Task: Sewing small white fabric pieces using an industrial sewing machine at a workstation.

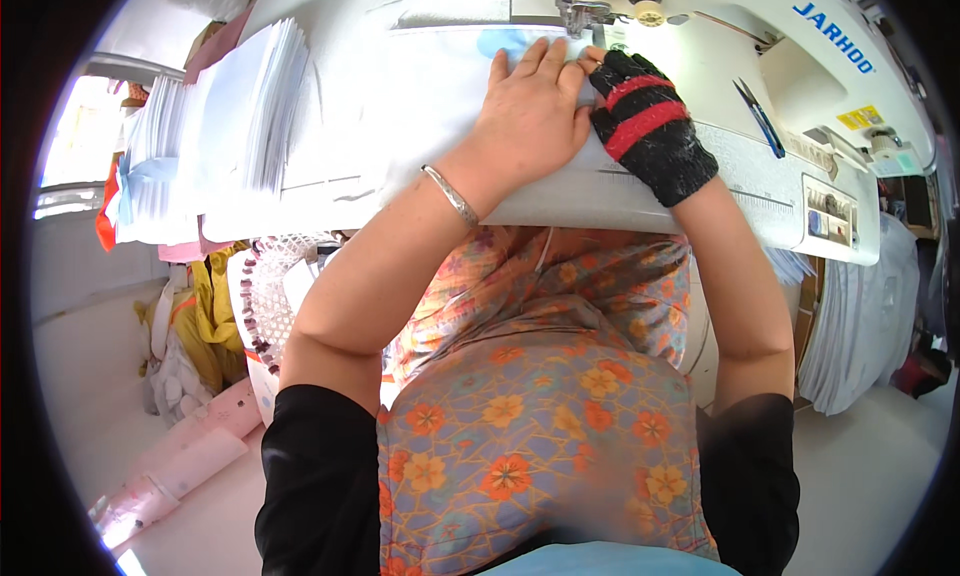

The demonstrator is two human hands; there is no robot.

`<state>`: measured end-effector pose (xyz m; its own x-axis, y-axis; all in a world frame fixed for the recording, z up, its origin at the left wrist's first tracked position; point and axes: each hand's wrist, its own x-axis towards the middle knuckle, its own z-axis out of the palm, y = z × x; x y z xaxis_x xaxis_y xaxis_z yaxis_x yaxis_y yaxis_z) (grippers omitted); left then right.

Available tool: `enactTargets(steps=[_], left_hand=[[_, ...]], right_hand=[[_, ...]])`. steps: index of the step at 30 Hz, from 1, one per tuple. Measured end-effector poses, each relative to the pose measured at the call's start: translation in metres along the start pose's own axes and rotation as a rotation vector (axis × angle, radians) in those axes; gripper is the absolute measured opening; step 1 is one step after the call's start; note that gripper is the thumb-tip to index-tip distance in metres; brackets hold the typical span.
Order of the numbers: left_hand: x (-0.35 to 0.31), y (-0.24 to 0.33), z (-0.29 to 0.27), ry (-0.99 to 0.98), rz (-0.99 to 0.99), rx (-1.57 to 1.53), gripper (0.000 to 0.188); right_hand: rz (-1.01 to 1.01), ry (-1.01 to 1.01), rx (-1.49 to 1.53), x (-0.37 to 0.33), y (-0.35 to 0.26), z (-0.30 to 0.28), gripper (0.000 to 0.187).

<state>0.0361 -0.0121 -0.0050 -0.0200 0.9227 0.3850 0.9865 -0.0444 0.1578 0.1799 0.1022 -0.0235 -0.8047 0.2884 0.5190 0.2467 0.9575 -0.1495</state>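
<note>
White fabric [410, 96] with a pale blue patch lies on the sewing machine bed, its right edge close to the presser foot [577, 18]. My left hand [533, 111], bare with a silver bracelet [450, 196] on the wrist, presses flat on it with the fingers stretched forward. Close beside it, my right hand [648, 121] wears a black fingerless glove with red stripes. Its fingers are bent together at the fabric's right edge, just in front of the presser foot; the glove partly hides them.
Stacked white fabric pieces [245, 116] stand at the bed's left end. Dark thread snips [762, 121] lie right of my gloved hand, below the machine head [840, 46]. A small parts tray [830, 216] is set into the right corner. More white pieces [860, 316] hang at the right.
</note>
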Motion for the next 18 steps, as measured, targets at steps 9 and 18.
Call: enactTargets(steps=[9, 18], left_hand=[[-0.028, -0.076, -0.077, 0.074, -0.019, 0.058, 0.029], [-0.003, -0.175, -0.103, -0.479, -0.502, 0.123, 0.025]], right_hand=[[0.017, -0.042, -0.035, -0.006, 0.003, -0.01, 0.04], [0.011, 0.015, -0.001, -0.006, 0.007, -0.003, 0.037]])
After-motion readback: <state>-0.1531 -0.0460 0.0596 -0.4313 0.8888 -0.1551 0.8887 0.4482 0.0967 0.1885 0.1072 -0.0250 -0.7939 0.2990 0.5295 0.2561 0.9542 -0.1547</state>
